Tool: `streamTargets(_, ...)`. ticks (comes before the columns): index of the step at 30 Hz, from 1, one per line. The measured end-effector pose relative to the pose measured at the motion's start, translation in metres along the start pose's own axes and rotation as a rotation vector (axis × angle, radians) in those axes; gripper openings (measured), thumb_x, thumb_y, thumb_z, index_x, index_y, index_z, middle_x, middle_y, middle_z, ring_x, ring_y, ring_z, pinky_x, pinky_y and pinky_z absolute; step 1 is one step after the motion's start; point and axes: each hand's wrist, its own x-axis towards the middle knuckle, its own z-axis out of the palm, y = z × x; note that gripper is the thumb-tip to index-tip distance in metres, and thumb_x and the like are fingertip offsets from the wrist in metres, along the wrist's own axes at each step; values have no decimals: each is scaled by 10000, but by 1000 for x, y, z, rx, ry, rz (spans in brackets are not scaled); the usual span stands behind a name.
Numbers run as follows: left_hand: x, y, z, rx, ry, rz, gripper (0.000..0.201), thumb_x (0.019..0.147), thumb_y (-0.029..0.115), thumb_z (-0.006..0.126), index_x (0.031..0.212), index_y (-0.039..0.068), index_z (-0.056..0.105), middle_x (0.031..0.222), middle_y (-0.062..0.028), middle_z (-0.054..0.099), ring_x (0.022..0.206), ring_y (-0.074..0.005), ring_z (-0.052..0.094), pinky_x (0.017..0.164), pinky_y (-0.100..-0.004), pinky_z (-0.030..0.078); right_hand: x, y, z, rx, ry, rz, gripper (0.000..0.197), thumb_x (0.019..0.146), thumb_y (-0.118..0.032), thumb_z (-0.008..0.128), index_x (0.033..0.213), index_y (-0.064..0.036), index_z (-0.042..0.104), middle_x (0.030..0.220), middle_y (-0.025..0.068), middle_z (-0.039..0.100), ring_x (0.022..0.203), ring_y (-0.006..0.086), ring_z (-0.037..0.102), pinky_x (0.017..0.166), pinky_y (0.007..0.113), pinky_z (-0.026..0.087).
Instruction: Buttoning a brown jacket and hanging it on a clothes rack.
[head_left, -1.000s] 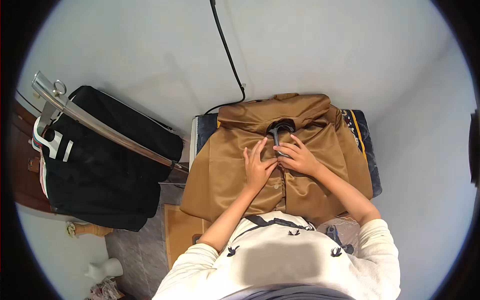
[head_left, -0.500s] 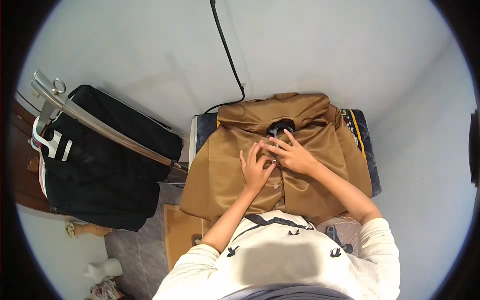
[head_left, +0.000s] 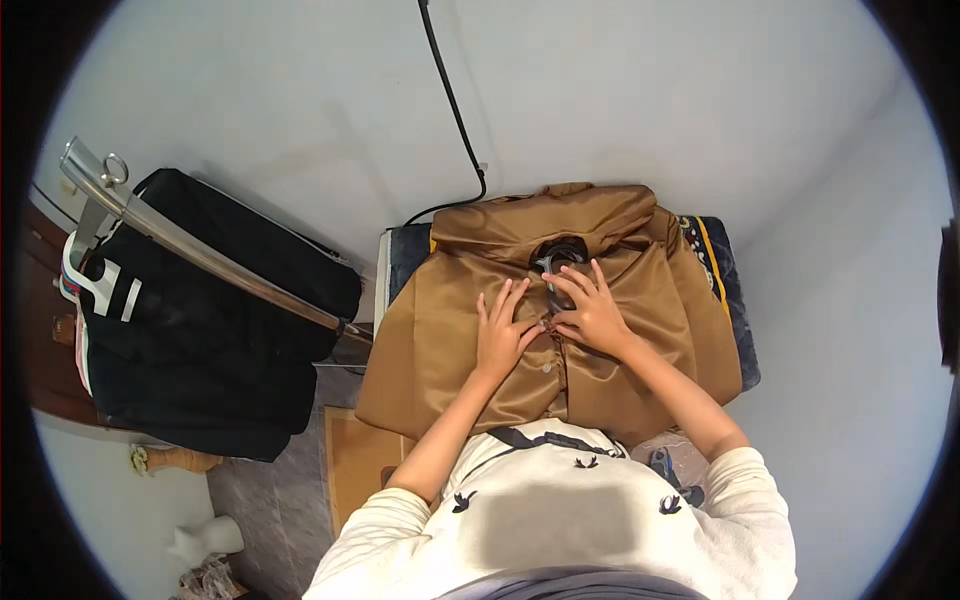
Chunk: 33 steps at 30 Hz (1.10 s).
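The left hand and right hand touch the brown jacket at its front, most fingers spread. Whether either grasps it, I cannot tell.

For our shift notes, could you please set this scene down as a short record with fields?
Garment: shiny brown satin-like jacket, spread over dark plush cloth
Left hand: thumb side at the front opening
Right hand: likewise, fingertips close by
Grip: too small to tell
Neck opening: dark curved hook-like piece
Below hands: small pale round button
Far left: black cloth garment, white plastic hanger, silvery metal rail
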Motion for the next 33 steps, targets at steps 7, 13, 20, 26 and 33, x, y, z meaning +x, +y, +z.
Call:
streamTargets(7, 5, 3, -8, -140, -23, -123, 348, 734, 392, 815, 990, 156, 801, 1522, -94, 423, 1438, -361, 303, 1129, -603, 200, -3, -2, -6, 27, 72, 47, 82, 717, -243, 800, 774, -196, 766, 1478, 14, 444, 1376, 271, 389, 1163, 633, 178)
streamTargets(13, -5, -5, -12, -64, -79, -99, 313, 750, 341, 788, 998, 151, 798, 1558, -92, 365, 1464, -347, 264, 1129, -633, 203, -4, -1, -3, 48, 81, 41, 91, 709, -237, 804, 784, -196, 771, 1477, 21, 452, 1377, 272, 389, 1169, 627, 165)
streamTargets(20, -7, 10, -3, -96, 75, -153, 201, 777, 224, 785, 953, 125, 793, 1521, -83, 420, 1441, -342, 315, 1123, -608, 243, 4, -4, -10, 32, 59, 32, 115, 705, -237, 803, 812, -205, 779, 1471, 30, 464, 1369, 276, 398, 1170, 630, 161)
streamTargets(26, 3, 22, -9, -150, 174, -136, 197, 783, 214, 794, 959, 126, 797, 1434, -111, 512, 1379, -352, 389, 1108, -514, 287, 13, -5, -14, 11, 92, -10, 166, 680, -232, 824, 842, -245, 791, 1457, 8, 485, 1347, 262, 427, 1159, 648, 180)
streamTargets(33, 6, 21, -10, -151, 125, -170, 177, 764, 266, 801, 921, 183, 804, 1451, -39, 495, 1419, -328, 338, 1131, -626, 186, 10, 0, -13, 4, 93, -51, 213, 698, -265, 810, 908, -289, 781, 1439, -21, 505, 1317, 245, 464, 1157, 652, 184)
